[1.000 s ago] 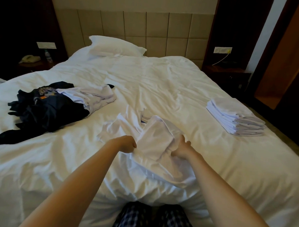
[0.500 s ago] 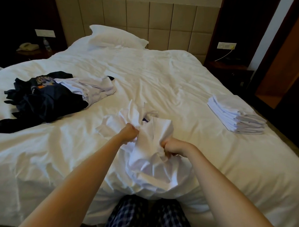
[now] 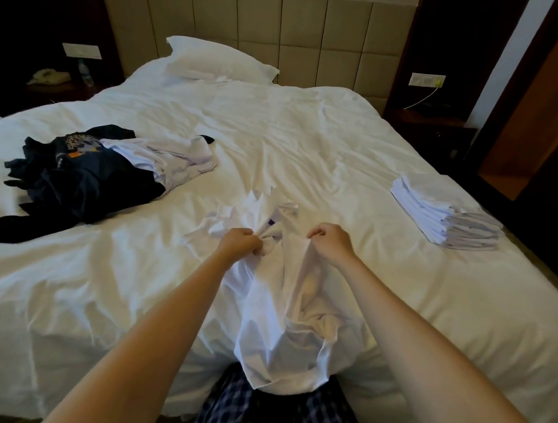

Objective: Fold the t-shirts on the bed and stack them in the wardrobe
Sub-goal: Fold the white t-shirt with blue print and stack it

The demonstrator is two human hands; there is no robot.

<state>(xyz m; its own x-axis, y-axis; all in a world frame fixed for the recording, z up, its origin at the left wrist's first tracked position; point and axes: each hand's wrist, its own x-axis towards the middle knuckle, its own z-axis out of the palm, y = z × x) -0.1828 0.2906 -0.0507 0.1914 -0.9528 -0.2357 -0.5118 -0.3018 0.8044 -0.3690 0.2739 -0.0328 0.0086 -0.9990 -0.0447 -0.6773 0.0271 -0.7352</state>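
Observation:
A crumpled white t-shirt (image 3: 285,320) hangs over the near edge of the bed (image 3: 306,142), its lower part drooping toward my legs. My left hand (image 3: 239,243) grips a bunch of its fabric near the collar. My right hand (image 3: 330,240) pinches another fold of the same shirt a little to the right. On the bed's left lies a heap of unfolded shirts, a dark navy one (image 3: 81,177) and a pale one (image 3: 174,158). A neat stack of folded white t-shirts (image 3: 444,212) sits at the bed's right edge.
A white pillow (image 3: 217,61) lies at the padded headboard. Dark nightstands flank the bed, the left one (image 3: 62,86) bearing a phone and a bottle. An open wooden wardrobe (image 3: 537,133) stands at the far right.
Both hands have shifted their hold on the white shirt and drawn apart, with more of the shirt now hanging over the bed's edge. My head has come closer and lower.

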